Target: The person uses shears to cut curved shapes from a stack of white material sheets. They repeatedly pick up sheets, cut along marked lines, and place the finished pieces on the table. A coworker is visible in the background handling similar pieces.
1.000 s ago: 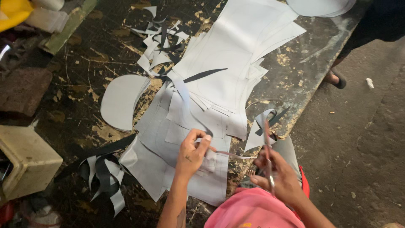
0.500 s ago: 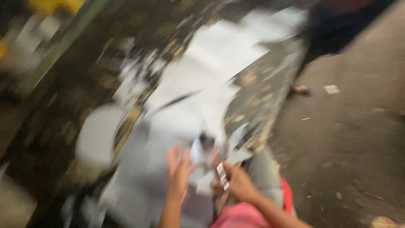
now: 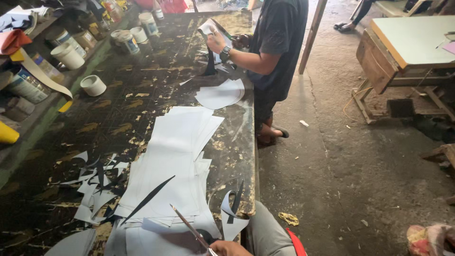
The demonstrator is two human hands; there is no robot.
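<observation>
Head view: the right hand [image 3: 232, 247] shows only as a few knuckles at the near edge of the table [image 3: 118, 104], wrapped round the dark handles of the scissors [image 3: 189, 226]. The fingers look clamped on the handles, though most of them are cut off by the picture's bottom edge. The left hand is out of view.

The scissors lie over the near end of the stack of pale sheets [image 3: 175, 156], close to the table's near right corner. Their long axis runs on a diagonal: handles toward the near right corner, tip aimed up and left toward the table's far left side. The 2 blades read as 1 thin line, so they seem closed or almost closed.

Judging by this, the work is between cuts, with the blades raised over the sheets and not biting into any. A next cut would call for opening the blades and a second hand to steady a sheet.

A curled strip [image 3: 232, 213] hangs at the near right edge, and a dark sliver [image 3: 147, 199] lies across the stack. Scraps [image 3: 95, 185] are scattered left of the stack. At the far right edge, another person's hand [image 3: 215, 42] holds a piece.
</observation>
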